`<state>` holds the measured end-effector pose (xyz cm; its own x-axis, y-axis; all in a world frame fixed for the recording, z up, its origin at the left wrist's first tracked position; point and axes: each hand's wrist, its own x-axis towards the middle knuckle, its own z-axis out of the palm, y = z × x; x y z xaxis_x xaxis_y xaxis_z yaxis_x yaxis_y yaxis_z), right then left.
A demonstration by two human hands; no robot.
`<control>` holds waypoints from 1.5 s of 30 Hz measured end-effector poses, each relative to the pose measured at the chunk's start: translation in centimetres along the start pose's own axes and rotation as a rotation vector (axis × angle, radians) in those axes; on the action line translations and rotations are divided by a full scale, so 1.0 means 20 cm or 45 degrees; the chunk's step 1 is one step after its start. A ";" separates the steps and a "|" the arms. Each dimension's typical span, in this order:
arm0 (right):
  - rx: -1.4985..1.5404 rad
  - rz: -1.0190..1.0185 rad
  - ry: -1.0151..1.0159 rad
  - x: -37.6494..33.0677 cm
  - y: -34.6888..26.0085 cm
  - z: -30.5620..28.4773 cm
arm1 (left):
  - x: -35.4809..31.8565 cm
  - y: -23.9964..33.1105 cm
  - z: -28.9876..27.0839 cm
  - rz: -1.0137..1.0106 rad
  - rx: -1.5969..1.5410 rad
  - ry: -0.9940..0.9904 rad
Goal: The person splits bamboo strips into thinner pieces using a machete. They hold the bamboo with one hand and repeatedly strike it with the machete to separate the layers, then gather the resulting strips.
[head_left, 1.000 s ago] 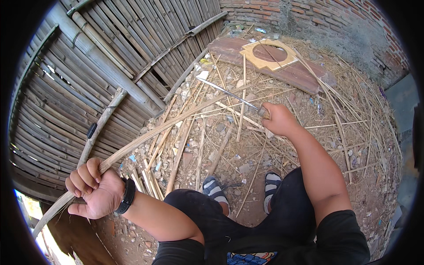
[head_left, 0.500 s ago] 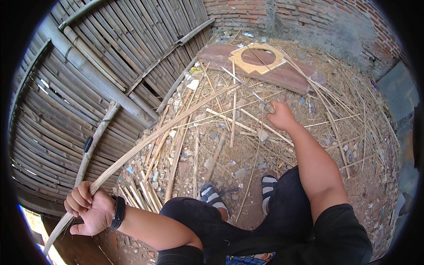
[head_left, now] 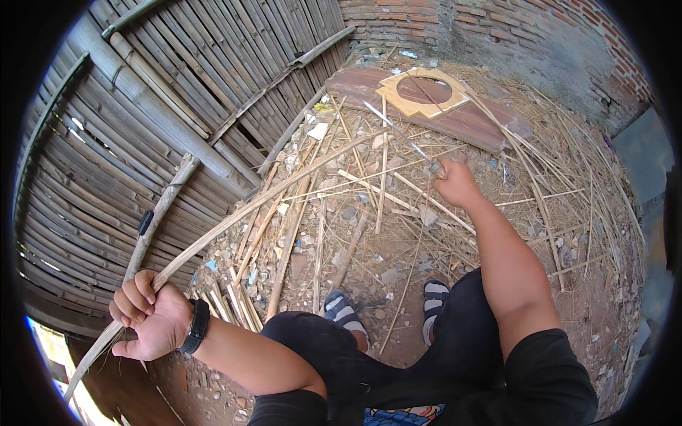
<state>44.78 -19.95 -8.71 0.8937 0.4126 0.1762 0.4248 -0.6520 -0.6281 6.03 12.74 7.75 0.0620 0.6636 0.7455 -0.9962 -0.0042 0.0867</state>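
Note:
A long, pale bamboo strip (head_left: 234, 219) slants from lower left toward the middle of the ground. My left hand (head_left: 153, 314) is wrapped around it near its lower end, a black band on that wrist. In my right hand (head_left: 456, 184) is the handle of a knife (head_left: 412, 145) with a long, thin blade. The blade points up and left, crossing the strip's far tip; whether the two touch I cannot tell. Fingers of the right hand are closed and partly hidden behind its back.
Several loose bamboo strips (head_left: 290, 241) lie over rubble and straw. A brown board (head_left: 469, 131) carries a yellowish panel (head_left: 398, 103) with a round hole. A bamboo wall (head_left: 92, 192) stands at left, a brick wall (head_left: 511, 42) behind. My sandalled feet (head_left: 346, 312) are close below.
The view has shifted slightly. My left hand sits a little higher in the picture, still gripping the bamboo strip. The right hand and knife appear nearly unchanged.

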 end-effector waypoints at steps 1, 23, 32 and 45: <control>0.055 -0.016 -0.021 0.00 0.03 -0.01 | 0.00 -0.01 -0.02 0.004 0.001 0.000; -0.098 -0.669 -0.307 -0.26 -0.46 -0.02 | -0.04 -0.14 -0.04 -0.016 0.038 0.156; -0.130 -0.565 -0.067 -0.18 -0.33 -0.03 | 0.01 -0.12 -0.16 -0.110 0.080 0.202; -0.053 -0.494 -0.110 -0.15 -0.31 -0.05 | -0.02 -0.23 -0.12 -0.275 0.040 0.130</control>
<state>39.59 -17.83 -4.50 0.6509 0.6842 0.3290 0.7357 -0.4617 -0.4956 10.45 14.30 5.45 0.2654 0.7240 0.6367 -0.9580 0.1236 0.2588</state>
